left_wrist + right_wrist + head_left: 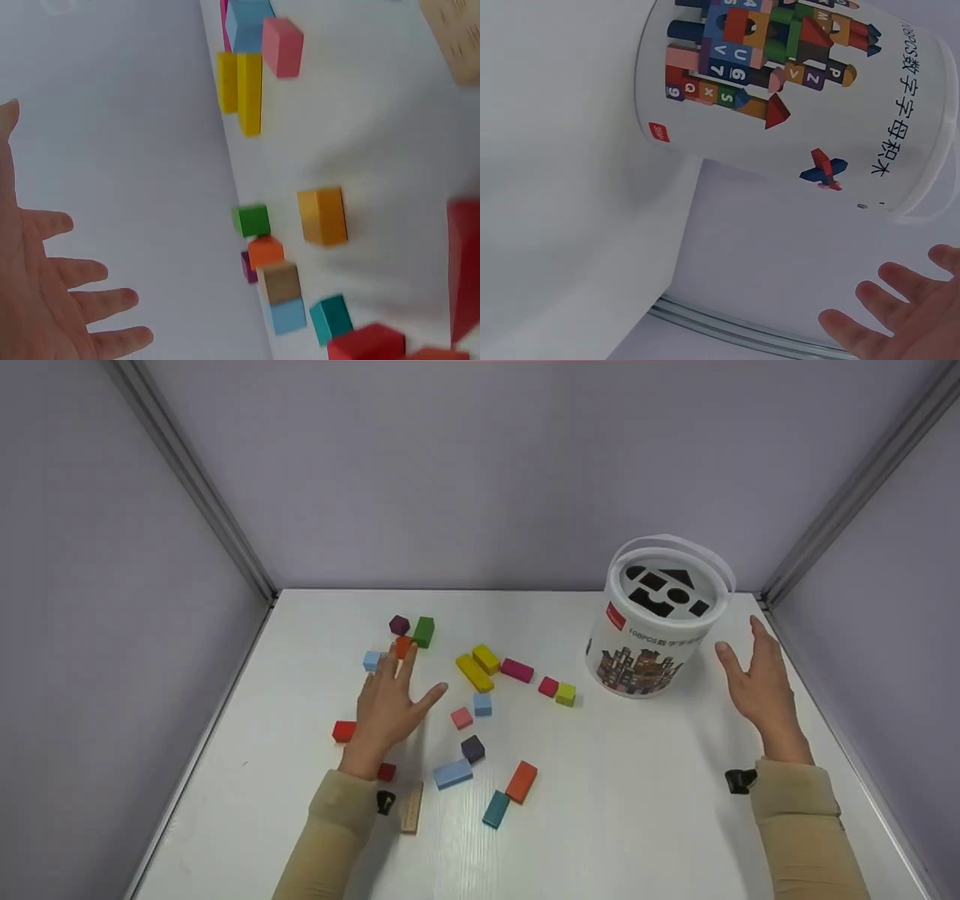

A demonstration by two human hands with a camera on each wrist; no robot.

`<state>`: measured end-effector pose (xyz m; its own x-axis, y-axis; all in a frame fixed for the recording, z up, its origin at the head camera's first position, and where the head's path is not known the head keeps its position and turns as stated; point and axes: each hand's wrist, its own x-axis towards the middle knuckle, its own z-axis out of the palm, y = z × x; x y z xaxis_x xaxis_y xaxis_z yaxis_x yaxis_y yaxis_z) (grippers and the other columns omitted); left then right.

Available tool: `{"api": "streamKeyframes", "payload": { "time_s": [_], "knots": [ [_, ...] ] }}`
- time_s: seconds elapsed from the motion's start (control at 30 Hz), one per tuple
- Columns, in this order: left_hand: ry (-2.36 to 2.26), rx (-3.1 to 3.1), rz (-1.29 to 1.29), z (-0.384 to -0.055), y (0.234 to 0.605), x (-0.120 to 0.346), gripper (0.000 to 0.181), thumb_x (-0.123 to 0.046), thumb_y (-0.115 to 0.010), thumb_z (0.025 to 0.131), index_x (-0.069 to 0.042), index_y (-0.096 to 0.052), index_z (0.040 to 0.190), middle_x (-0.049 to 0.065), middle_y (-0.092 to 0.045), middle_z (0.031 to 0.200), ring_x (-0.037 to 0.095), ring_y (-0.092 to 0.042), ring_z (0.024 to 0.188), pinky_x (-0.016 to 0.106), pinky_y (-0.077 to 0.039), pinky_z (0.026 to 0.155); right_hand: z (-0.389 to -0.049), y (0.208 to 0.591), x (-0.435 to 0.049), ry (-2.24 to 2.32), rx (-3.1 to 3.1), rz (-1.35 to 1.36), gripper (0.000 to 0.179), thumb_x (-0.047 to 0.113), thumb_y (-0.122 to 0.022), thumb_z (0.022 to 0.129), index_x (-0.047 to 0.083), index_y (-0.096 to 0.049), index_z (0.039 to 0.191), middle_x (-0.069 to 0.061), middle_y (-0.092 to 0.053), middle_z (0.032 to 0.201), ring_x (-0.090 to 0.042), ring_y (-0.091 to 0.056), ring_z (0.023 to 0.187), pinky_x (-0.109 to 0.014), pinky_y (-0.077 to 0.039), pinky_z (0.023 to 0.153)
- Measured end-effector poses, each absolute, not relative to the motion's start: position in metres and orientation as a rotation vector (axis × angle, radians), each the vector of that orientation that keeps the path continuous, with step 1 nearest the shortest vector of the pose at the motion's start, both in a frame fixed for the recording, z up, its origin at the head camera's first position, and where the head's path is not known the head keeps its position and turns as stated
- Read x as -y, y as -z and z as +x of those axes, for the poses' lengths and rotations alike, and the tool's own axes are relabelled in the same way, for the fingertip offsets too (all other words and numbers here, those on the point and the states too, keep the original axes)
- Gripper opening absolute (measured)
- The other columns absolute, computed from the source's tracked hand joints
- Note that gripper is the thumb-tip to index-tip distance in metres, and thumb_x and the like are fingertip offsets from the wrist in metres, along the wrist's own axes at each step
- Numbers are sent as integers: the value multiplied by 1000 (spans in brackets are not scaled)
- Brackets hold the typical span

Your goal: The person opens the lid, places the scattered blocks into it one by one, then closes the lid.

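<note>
My left hand hovers over the blocks at the left, fingers spread and nothing in it. An orange block and a light blue block lie by its fingertips, with a green block just behind. The left wrist view shows an amber block and a teal block that the hand covers in the head view. My right hand is raised with fingers extended, holding nothing. Left of it stands a white bucket, its lid cut with shaped holes.
Yellow blocks, a pink block and several others lie mid-table. A wooden block, a red-orange block and a dark teal block lie nearer the front. Grey panels enclose the white table at back and sides.
</note>
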<state>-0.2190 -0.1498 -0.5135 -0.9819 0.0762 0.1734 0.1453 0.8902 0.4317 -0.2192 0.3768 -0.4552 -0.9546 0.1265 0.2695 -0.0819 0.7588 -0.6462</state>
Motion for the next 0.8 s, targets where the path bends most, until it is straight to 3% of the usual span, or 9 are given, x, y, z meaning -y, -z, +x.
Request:
{"api": "streamKeyframes", "payload": {
  "time_s": [0.6,0.7,0.8],
  "knots": [
    [874,2879,-405,-218,533,65,89,-71,-46,90,-20,-22,157,16,-26,158,34,-33,140,53,-31,110,-278,418,-355,-956,2562,-20,77,37,-53,99,4,-13,156,-25,-15,157,-39,-9,146,-55,-10,116],
    [888,2894,-435,-217,535,55,87,-70,-47,89,-22,-23,157,15,-25,158,35,-34,140,53,-32,110,-288,412,-351,-951,2574,-31,76,34,-56,98,3,-16,156,-24,-20,156,-39,-15,144,-55,-14,115],
    [882,2904,-467,-217,535,47,85,-70,-48,89,-25,-23,157,14,-24,159,34,-34,140,54,-32,109,-298,406,-347,-954,2554,-41,70,29,-60,97,-1,-28,151,-25,-33,150,-41,-28,138,-54,-21,114]
  ]
}}
